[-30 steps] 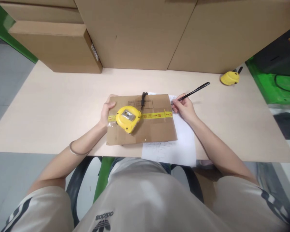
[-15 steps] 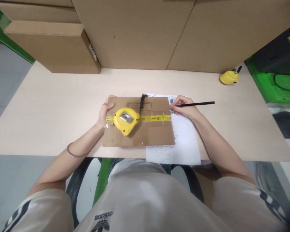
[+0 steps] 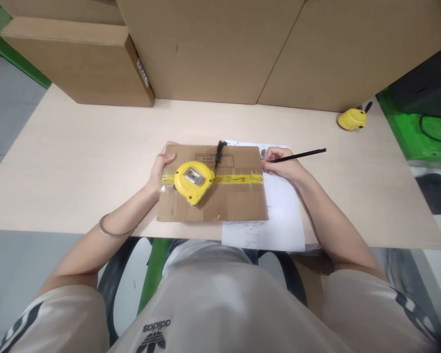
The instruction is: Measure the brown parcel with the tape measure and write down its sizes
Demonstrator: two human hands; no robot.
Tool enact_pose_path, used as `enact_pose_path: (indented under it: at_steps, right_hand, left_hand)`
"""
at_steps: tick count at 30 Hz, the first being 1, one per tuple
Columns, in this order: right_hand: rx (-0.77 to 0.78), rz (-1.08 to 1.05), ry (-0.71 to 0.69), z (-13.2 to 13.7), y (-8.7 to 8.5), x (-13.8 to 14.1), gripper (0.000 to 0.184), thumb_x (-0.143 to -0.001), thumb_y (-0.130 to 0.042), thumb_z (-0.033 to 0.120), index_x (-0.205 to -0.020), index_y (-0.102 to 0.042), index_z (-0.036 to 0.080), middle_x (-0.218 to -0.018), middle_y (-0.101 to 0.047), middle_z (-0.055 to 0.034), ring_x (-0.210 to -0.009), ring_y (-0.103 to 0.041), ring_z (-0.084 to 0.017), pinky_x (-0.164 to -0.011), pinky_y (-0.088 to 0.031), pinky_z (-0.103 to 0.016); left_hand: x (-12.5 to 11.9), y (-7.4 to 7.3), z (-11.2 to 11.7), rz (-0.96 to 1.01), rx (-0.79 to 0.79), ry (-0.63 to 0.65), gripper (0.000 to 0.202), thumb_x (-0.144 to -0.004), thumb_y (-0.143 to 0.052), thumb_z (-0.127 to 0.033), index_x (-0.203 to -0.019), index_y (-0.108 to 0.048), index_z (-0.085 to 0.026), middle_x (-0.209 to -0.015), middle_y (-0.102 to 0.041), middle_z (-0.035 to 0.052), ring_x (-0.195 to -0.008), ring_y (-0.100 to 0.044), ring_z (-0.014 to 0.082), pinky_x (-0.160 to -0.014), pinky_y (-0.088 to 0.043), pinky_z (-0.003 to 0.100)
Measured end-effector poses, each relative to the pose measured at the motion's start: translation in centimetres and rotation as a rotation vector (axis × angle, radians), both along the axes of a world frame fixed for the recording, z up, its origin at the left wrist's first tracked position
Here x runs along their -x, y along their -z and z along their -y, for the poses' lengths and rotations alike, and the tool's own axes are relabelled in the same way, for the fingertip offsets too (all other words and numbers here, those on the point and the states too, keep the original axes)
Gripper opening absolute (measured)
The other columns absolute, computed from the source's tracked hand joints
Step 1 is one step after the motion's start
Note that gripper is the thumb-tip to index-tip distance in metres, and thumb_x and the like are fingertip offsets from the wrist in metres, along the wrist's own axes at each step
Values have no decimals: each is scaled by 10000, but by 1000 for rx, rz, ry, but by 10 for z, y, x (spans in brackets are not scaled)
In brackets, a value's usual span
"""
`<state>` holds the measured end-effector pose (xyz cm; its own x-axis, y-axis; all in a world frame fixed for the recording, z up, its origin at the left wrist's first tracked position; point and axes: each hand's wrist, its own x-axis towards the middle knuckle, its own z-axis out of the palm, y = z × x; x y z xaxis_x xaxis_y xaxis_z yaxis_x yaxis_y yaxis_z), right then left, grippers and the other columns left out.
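A flat piece of cardboard point(image 3: 228, 198) lies in front of me, crossed by a strip of yellow tape. On it rests a yellow tape measure point(image 3: 192, 180) with a black wrist strap. My left hand point(image 3: 161, 166) curls over the cardboard's left edge, fingers closed on it, just beside the tape measure. My right hand point(image 3: 282, 164) pinches a black pen point(image 3: 301, 155), whose tip touches the white paper point(image 3: 282, 215) at the cardboard's upper right corner. The paper lies partly under the cardboard and bears faint writing near its lower edge.
Large cardboard boxes point(image 3: 206, 49) stand along the back of the light wooden table point(image 3: 77, 152), one lower box point(image 3: 77, 63) at the far left. A second yellow tape measure point(image 3: 352, 119) sits at the back right. A green bin point(image 3: 422, 127) is beyond the table's right edge.
The pen swung from pointing up-right to lying almost level, and my right hand settled at the cardboard's upper right corner. The cardboard shifted slightly left. My left hand kept its hold.
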<state>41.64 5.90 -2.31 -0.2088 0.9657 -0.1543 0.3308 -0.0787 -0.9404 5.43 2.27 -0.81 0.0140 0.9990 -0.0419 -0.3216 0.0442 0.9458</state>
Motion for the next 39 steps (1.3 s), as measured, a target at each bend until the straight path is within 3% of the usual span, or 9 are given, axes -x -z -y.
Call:
enact_pose_path:
  at_steps: [4,12,17,21,25,30,36,39]
  right_hand:
    - [-16,14,-14,1,-3,-1,368,-610,-883,251,-584,-517,210,-450,-524,50,-382,-437,-57,-385,-303,-195]
    - [-8,30,-28,1,-3,1,354,-636,-886,330,-613,-555,207,-492,-571,29,-427,-486,-78,-435,-363,-217]
    - [-22,47,-24,0,-3,-2,355,-613,-861,222,-572,-508,211,-445,-499,59,-400,-433,-61,-410,-292,-203]
    - [-20,29,-7,0,-2,-1,333,-661,-845,298,-615,-524,220,-473,-558,34,-416,-483,-80,-426,-351,-217]
    - [-6,32,-15,0,-2,0,347,-660,-875,344,-629,-555,216,-502,-592,12,-433,-514,-94,-433,-372,-229]
    - [-25,51,-13,-1,-2,-2,378,-619,-880,267,-571,-509,215,-440,-511,49,-405,-438,-66,-413,-298,-213]
    - [-16,61,-17,-1,-1,0,371,-653,-869,395,-627,-540,224,-503,-597,9,-431,-512,-99,-410,-350,-231]
    - [-33,87,-26,-1,-3,2,361,-622,-856,325,-583,-513,221,-456,-527,33,-414,-444,-76,-419,-297,-225]
  left_hand:
    - [-2,-3,2,24,38,-22,321,-683,-743,-495,-790,-630,-213,-716,-643,27,-731,-673,238,-613,-514,344]
    - [-6,-12,2,10,79,-58,322,-604,-750,-467,-740,-624,-204,-687,-622,14,-677,-657,213,-586,-491,331]
    - [-8,-12,4,-21,44,-18,346,-641,-746,-502,-760,-606,-209,-662,-577,-1,-648,-636,197,-577,-484,322]
    - [-9,-10,7,-30,45,-16,319,-665,-728,-486,-768,-604,-211,-694,-587,6,-647,-604,184,-594,-484,328]
    - [-7,-7,7,-29,33,-4,313,-705,-710,-502,-802,-610,-221,-717,-592,18,-702,-638,212,-620,-497,349]
    - [-5,-4,7,-21,42,17,357,-730,-723,-543,-830,-598,-224,-722,-590,27,-837,-706,283,-704,-547,396]
    - [-6,-6,8,-11,51,28,324,-741,-701,-515,-823,-583,-225,-731,-614,35,-851,-711,294,-718,-568,412]
    - [-6,-6,7,-18,44,31,319,-749,-690,-515,-833,-583,-225,-737,-618,41,-896,-718,310,-725,-572,416]
